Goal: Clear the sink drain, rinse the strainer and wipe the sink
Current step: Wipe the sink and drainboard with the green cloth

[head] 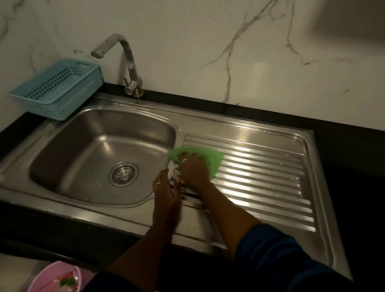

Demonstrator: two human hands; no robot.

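Here the green cloth (211, 160) is found on the near-left corner of the ribbed drainboard (265, 176), just beside the rim that divides it from the bowl of the sink (72, 133). It is pressed flat under the right hand (193, 173), whose fingers (184, 157) are bent down over its left part and seem to have it gathered beneath them, though motion blur hides the exact hold. Most of the cloth is spread out to the right of and beyond those fingers, along the ribs, which run lengthwise away from the bowl.

The left hand (165, 190) is laid just beside the right one, on the bowl side, with straight fingers and nothing held; its edge appears to rest on the rim.

The bowl is thus to be reached by a sweep to the left from the cloth, and the unwiped length of the ribs by a sweep to the right. The strainer (123, 174) is seated in the drain, left of both hands and nearer the left one.

Farther out, a tap (129, 64) and a blue basket (59, 88) are set behind the bowl on the dark table (357, 153), and a pink bucket (45, 284) is seen low at the near left.
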